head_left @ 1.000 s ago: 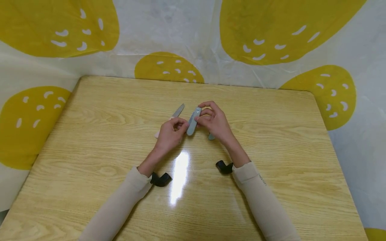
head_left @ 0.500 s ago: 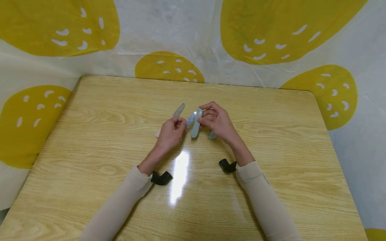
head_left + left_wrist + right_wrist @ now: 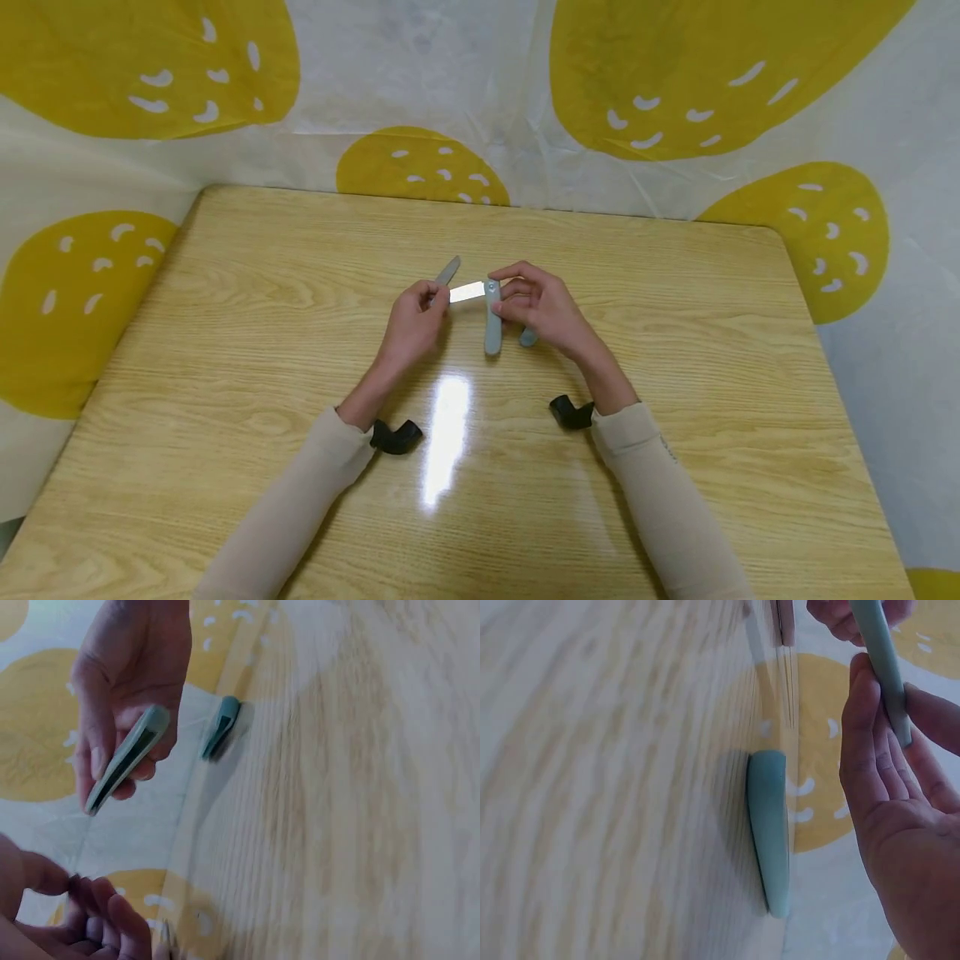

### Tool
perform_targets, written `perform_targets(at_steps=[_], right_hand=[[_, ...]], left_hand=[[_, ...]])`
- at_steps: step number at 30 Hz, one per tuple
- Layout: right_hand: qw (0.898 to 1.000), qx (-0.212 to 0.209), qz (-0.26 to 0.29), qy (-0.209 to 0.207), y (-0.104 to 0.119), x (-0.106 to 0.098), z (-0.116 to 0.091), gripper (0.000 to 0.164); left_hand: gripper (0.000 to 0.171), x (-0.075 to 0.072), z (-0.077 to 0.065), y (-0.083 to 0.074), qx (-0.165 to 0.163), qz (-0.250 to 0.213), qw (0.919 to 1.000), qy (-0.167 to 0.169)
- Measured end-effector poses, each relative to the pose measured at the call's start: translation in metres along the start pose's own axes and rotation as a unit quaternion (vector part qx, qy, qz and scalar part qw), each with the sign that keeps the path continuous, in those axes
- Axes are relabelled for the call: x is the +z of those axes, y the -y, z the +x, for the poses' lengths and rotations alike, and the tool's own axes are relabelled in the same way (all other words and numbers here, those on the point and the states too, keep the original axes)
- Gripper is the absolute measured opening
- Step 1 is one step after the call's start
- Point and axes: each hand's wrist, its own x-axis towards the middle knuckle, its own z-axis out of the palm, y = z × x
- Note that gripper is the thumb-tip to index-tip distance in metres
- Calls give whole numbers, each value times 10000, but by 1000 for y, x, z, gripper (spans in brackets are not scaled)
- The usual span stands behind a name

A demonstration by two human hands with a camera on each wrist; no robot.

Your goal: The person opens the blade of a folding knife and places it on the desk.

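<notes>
Between both hands is a folding knife, its pale green handle (image 3: 492, 325) pointing toward the body and its shiny blade (image 3: 468, 292) swung out sideways to the left. My right hand (image 3: 543, 304) grips the handle near the pivot, thumb on one side and fingers on the other. With thumb and fingertips my left hand (image 3: 412, 321) pinches the blade's far end. Behind the left hand, another knife blade (image 3: 448, 271) shows on the table; its pinkish handle (image 3: 785, 621) appears in the right wrist view. A second green folding knife (image 3: 769, 832) lies folded on the table, partly behind the right hand in the head view.
The wood-grain table (image 3: 675, 375) reaches back to a white hanging sheet (image 3: 420, 67) with yellow shapes. A black curved piece (image 3: 397, 437) sits at the left cuff, and a similar black piece (image 3: 572, 412) at the right cuff.
The blade has swung out from alongside the green handle to a wide angle. My left hand has drawn left and slightly away from the body with the blade; the handle has turned more upright in view.
</notes>
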Motion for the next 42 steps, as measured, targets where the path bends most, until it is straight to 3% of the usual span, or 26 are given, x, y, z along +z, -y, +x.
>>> perform_targets(at_steps=[8, 20, 24, 33, 42], right_hand=[[9991, -170, 241, -297, 5, 10, 1, 48], [9956, -236, 474, -776, 4, 20, 3, 46], [9950, -309, 484, -813, 2, 21, 4, 47], [9940, -394, 333, -963, -1, 19, 3, 41], [9956, -330, 188, -856, -1, 14, 2, 40]], left_hand=[[20, 8, -1, -3, 176, -1233, 9909, -514], [13, 17, 0, -12, -50, -2456, 9644, -982], [15, 18, 0, -11, -72, -2509, 9617, -1101], [27, 20, 2, -5, 24, -2255, 9638, -1424], [23, 15, 8, -4, -334, -2237, 9655, -1289]])
